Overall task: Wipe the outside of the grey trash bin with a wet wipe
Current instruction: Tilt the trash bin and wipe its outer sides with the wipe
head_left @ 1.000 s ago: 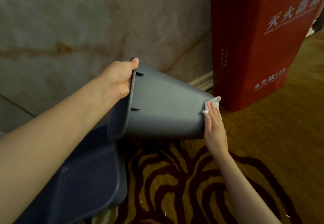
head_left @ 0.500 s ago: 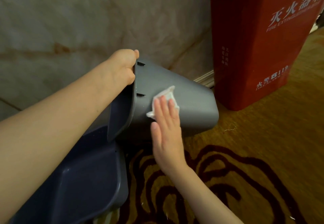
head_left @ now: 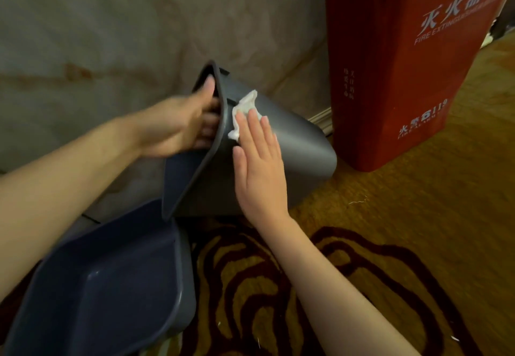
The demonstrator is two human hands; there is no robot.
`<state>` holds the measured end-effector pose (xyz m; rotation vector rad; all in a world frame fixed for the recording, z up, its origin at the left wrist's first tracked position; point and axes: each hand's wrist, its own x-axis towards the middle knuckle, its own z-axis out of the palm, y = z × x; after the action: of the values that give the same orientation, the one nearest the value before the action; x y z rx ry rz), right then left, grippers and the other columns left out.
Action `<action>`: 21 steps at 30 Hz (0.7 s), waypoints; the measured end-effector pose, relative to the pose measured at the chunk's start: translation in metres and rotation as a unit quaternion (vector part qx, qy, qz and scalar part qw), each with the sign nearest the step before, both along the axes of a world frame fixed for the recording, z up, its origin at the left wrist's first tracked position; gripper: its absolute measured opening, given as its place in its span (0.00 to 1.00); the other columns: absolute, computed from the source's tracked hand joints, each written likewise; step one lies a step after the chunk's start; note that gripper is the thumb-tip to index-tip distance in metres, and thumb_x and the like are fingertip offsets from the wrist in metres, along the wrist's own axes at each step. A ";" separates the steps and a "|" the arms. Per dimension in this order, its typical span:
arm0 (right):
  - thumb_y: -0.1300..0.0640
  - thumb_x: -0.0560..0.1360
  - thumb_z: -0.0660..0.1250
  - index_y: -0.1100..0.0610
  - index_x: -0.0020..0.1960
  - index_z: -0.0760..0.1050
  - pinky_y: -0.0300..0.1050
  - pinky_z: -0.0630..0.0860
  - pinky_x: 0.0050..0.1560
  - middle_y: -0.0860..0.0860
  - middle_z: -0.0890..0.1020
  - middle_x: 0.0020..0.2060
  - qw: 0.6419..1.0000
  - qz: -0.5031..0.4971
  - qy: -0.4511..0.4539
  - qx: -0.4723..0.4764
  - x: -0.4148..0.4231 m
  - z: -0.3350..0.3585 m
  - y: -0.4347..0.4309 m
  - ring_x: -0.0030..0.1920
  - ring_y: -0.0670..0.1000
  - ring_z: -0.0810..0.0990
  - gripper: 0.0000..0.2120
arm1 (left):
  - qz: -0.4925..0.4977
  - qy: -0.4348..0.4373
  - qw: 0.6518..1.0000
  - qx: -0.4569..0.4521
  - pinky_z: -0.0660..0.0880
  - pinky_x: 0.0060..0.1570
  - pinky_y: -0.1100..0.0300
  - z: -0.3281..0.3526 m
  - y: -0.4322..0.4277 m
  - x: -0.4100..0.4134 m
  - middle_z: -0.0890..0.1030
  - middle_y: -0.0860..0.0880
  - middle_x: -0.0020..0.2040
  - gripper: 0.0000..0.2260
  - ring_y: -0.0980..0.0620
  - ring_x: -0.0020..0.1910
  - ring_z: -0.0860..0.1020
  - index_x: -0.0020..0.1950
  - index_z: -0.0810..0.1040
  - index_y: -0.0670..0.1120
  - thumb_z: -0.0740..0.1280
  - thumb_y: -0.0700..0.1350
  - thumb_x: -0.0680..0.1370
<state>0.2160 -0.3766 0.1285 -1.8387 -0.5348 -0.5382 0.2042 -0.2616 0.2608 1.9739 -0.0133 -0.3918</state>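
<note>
Head view: the grey trash bin [head_left: 292, 146] lies tipped on its side over the patterned carpet [head_left: 390, 244], base toward the red fire extinguisher box [head_left: 404, 76]. The left hand [head_left: 178, 127] curls around its rim; the right hand [head_left: 259, 166], flat and open, presses the wet wipe [head_left: 243, 110] against the outer wall near the rim

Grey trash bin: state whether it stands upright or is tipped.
Tipped. The grey trash bin lies sideways, rim held by the left hand, while the right hand presses the wet wipe on its wall.
</note>
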 end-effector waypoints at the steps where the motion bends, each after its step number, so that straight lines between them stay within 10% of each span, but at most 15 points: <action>1: 0.53 0.81 0.48 0.50 0.74 0.53 0.49 0.50 0.75 0.50 0.58 0.75 1.000 0.004 0.023 -0.001 0.008 0.001 -0.002 0.76 0.49 0.49 0.22 | -0.003 0.005 1.000 0.029 0.76 0.47 0.64 -0.008 0.004 -0.011 0.84 0.59 0.44 0.23 0.64 0.42 0.81 0.55 0.75 0.57 0.57 0.68 0.68; 7: 0.55 0.82 0.50 0.53 0.74 0.54 0.50 0.50 0.75 0.52 0.57 0.75 0.996 0.077 0.029 -0.021 0.008 -0.001 0.011 0.76 0.51 0.49 0.21 | 0.087 -0.215 0.953 0.197 0.69 0.56 0.75 -0.050 0.014 -0.021 0.76 0.67 0.53 0.11 0.75 0.53 0.74 0.57 0.68 0.64 0.56 0.48 0.80; 14: 0.57 0.81 0.52 0.58 0.74 0.56 0.48 0.47 0.76 0.54 0.58 0.75 0.996 0.062 -0.030 -0.048 0.014 0.010 0.007 0.76 0.51 0.51 0.22 | 0.111 -0.252 0.947 0.164 0.74 0.57 0.55 -0.046 0.010 -0.012 0.81 0.44 0.52 0.08 0.49 0.51 0.78 0.51 0.75 0.60 0.56 0.50 0.79; 18: 0.57 0.80 0.52 0.59 0.73 0.58 0.50 0.52 0.75 0.56 0.61 0.74 0.996 0.068 -0.051 -0.017 0.021 0.010 0.000 0.75 0.51 0.55 0.21 | 0.138 -0.250 0.952 0.110 0.75 0.52 0.56 -0.034 0.003 -0.004 0.81 0.47 0.47 0.10 0.51 0.48 0.78 0.48 0.78 0.55 0.58 0.50 0.78; 21: 0.56 0.81 0.50 0.59 0.73 0.58 0.48 0.52 0.75 0.53 0.60 0.74 0.998 0.029 -0.045 -0.014 0.016 -0.019 -0.011 0.75 0.51 0.55 0.22 | 0.136 -0.228 0.957 0.113 0.71 0.52 0.49 -0.029 0.001 0.000 0.76 0.39 0.46 0.16 0.46 0.46 0.72 0.52 0.76 0.36 0.57 0.49 0.78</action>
<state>0.2323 -0.3881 0.1094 -1.8262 -0.6577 -0.5795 0.2046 -0.2608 0.2314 2.2161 0.0104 0.2589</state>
